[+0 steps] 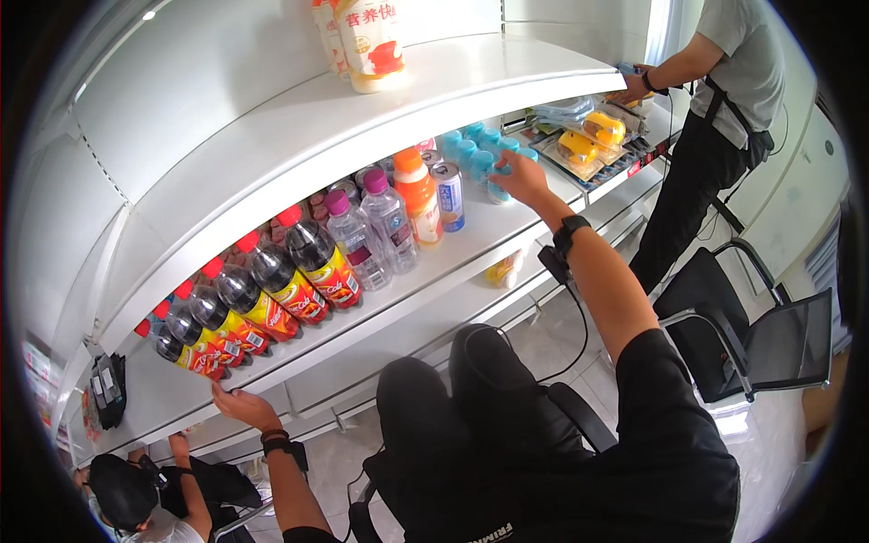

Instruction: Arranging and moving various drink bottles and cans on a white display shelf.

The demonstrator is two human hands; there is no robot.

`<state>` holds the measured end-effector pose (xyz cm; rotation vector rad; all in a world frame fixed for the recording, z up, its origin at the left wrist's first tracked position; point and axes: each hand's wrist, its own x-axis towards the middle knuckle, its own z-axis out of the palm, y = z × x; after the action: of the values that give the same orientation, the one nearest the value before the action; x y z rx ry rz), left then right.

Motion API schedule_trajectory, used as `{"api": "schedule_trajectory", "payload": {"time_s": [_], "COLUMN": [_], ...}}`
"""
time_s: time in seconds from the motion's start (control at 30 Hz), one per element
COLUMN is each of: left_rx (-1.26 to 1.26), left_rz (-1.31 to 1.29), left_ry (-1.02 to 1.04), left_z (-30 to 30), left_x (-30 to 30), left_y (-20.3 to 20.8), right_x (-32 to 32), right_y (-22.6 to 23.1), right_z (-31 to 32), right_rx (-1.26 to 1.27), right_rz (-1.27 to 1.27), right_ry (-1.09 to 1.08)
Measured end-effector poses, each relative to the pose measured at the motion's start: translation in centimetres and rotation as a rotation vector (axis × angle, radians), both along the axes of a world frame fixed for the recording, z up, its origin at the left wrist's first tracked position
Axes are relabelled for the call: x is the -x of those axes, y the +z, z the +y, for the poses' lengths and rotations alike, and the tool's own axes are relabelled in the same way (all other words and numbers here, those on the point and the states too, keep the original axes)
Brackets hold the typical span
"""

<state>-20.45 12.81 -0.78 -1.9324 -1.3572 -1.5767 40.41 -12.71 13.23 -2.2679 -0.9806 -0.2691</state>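
Observation:
My right hand [523, 179] reaches onto the shelf [380, 299], its fingers curled around a small light-blue bottle [497, 191] at the front of a group of similar blue-capped bottles [466, 150]. Left of it stand a blue-and-silver can [449, 199], an orange-capped bottle [418, 201] and clear bottles with purple caps [391, 224]. Farther left is a row of red-capped cola bottles [321, 262]. Near the shelf's front edge, below the leftmost cola bottles, my left hand [243, 407] has its fingers stretched out and holds nothing visible.
An upper shelf [226, 163] overhangs the drinks and carries white bottles [369, 50]. Yellow packaged items [588, 138] lie at the right. One person [738, 81] stands at the right; another [127, 493] is low at the left. A black chair [742, 326] stands behind on the right.

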Motion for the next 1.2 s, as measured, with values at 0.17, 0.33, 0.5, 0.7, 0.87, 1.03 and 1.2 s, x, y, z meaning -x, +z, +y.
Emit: {"api": "schedule_trajectory", "payload": {"time_s": [0.17,0.33,0.5,0.7,0.87,1.03,1.2], "left_rx": [-0.038,-0.004,0.025,0.015,0.025,-0.021,0.006], "left_rz": [0.005,-0.023,-0.014,-0.006,-0.023,-0.001,-0.018], "left_ry": [-0.021,-0.021,-0.002,-0.009,-0.021,0.016,-0.011], "left_z": [0.5,0.4,0.2,-0.3,0.3,0.9,0.7], "left_x": [0.0,-0.4,0.3,0.0,-0.5,0.0,0.3], "left_y": [0.1,0.3,0.0,0.2,-0.1,-0.6,-0.3], "right_x": [1.4,1.9,1.3,-2.9,-5.6,-3.7,-3.8], "right_y": [-1.8,-2.6,-1.4,-2.7,-1.7,-1.3,-2.5], "right_z": [-0.1,2.5,2.9,-0.5,-2.1,-1.9,-0.7], "right_rx": [-0.213,-0.313,-0.224,-0.027,-0.106,-0.108,-0.217], "right_rz": [0.167,0.088,-0.112,-0.575,-0.008,0.030,0.229], "right_ry": [0.145,0.164,0.124,-0.340,-0.061,0.062,0.199]}}
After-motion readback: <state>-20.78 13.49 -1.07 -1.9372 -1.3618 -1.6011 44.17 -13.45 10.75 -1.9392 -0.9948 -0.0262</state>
